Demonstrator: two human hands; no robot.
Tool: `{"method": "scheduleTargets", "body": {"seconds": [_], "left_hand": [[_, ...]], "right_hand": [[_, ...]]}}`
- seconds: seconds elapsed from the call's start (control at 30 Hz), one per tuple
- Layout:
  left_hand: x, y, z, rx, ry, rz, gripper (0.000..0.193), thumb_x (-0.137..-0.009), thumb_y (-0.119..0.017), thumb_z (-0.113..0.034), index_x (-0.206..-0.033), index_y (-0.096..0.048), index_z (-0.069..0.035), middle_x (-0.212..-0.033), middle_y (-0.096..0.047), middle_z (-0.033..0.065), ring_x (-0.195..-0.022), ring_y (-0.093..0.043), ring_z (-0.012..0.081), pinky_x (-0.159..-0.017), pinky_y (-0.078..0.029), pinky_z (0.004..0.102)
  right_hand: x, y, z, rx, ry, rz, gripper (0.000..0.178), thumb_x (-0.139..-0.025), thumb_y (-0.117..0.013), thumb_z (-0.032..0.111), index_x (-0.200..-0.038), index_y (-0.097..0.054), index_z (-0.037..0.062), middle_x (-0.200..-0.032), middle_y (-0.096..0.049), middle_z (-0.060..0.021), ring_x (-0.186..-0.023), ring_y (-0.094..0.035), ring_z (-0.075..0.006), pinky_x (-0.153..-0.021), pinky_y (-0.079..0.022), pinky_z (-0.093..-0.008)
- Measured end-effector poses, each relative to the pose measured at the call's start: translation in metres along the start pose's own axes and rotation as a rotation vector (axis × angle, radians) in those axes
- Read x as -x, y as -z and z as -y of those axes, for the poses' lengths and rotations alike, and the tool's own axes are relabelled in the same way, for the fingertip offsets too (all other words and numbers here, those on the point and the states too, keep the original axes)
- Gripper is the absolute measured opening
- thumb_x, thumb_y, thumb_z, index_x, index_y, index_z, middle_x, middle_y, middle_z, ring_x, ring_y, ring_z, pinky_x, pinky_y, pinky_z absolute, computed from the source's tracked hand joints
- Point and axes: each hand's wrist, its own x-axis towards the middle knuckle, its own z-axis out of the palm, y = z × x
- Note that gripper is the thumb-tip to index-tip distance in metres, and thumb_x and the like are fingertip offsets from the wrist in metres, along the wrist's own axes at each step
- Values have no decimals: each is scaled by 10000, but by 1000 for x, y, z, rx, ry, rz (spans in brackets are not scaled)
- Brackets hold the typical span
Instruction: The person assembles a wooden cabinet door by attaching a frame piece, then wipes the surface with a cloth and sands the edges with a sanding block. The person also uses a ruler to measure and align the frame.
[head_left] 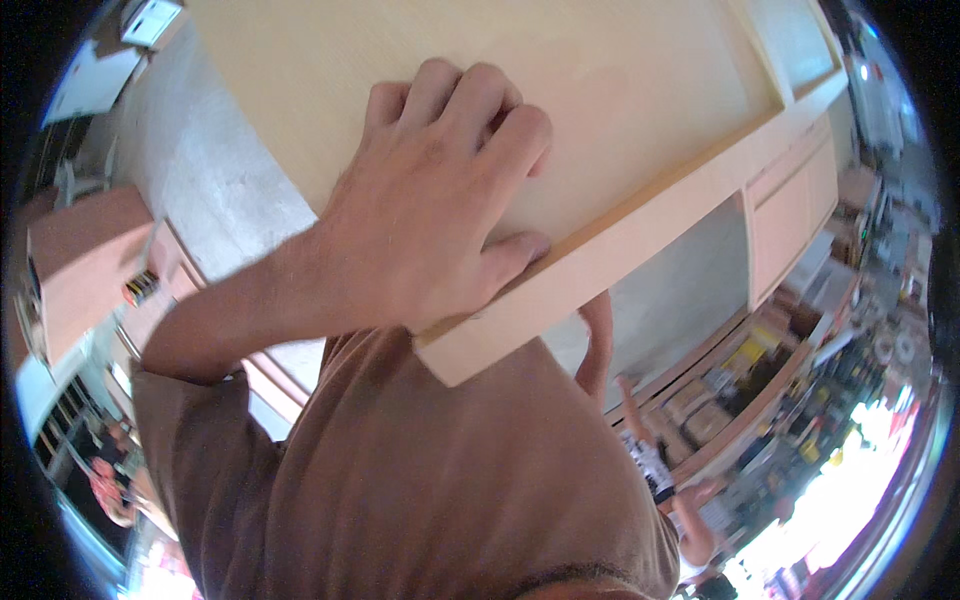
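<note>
My left hand [440, 190] lies on a pale plywood panel [620, 80], back of the hand up. Its fingers are bent inward and their tips are hidden, so whether something is inside them I cannot make out. The thumb touches the wooden rail [640, 225] that runs along the panel's edge. The rail's end [450, 365] is close to my shirt. Below the rail, my right forearm [596, 345] reaches up behind the wood, and the right hand is hidden there.
A framed wooden part [795, 210] continues along the rail at right. Behind it are a wooden bin [720, 400] holding packages, and cluttered goods. Another person's arm [695, 525] shows at lower right. Brown boards [90, 260] stand at left beside grey floor [215, 150].
</note>
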Motion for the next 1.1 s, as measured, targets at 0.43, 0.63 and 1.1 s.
{"method": "scheduleTargets", "body": {"seconds": [0.43, 0.63, 1.1], "left_hand": [[-148, -36, -36, -1, 12, -53, 696, -822, -705, -423, -1235, -572, 121, -1208, -557, 298, -1171, -516, 435, -990, -399, 533], [-141, -48, -24, -32, 21, -3, 554, -743, -765, -302, -1151, -614, 40, -1159, -596, 205, -1156, -539, 366, -960, -412, 493], [-122, -50, -30, -73, 175, -67, 437, -641, -815, -261, -964, -602, -57, -1024, -587, 117, -1058, -543, 291, -865, -410, 459]], "right_hand": [[-109, 85, -71, 59, 14, 237, 485, -1008, -646, 412, -1291, -629, 18, -1095, -745, -119, -999, -722, -223, -810, -552, -332], [-115, 87, -44, -131, -52, 164, 380, -1001, -662, 355, -1207, -683, 36, -1011, -765, -69, -893, -728, -172, -766, -547, -307], [-157, 318, 114, -599, 488, -1316, 235, -965, -682, 219, -915, -662, -10, -760, -609, -85, -625, -545, -169, -525, -464, -321]]}}
